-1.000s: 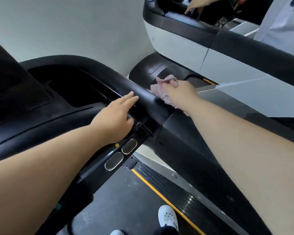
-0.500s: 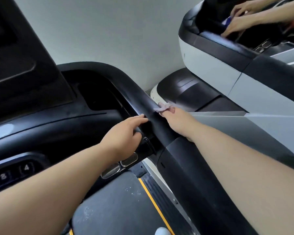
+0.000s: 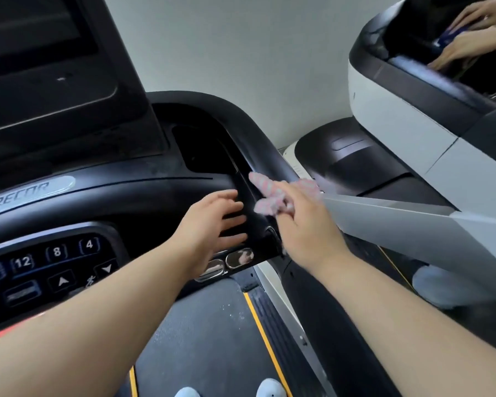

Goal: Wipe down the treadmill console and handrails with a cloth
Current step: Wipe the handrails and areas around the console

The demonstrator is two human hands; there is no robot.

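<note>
Two hands of ours meet at the centre of the frame. Our left hand (image 3: 215, 222) lies flat, fingers spread, on the black console (image 3: 155, 202), just above two metal grip plates (image 3: 238, 257). Our right hand (image 3: 307, 227) pinches a pink cloth (image 3: 269, 196), bunched and blurred over the inner edge of the right handrail (image 3: 249, 130); we cannot tell whether it touches. At upper right, another person's hands (image 3: 470, 50) rest on the neighbouring treadmill (image 3: 398, 116).

Crumpled pink-and-white cloth (image 3: 269, 196) bunched against the glossy black curved handrail (image 3: 241, 124), two o'clock from the black keypad console (image 3: 55, 253).
</note>
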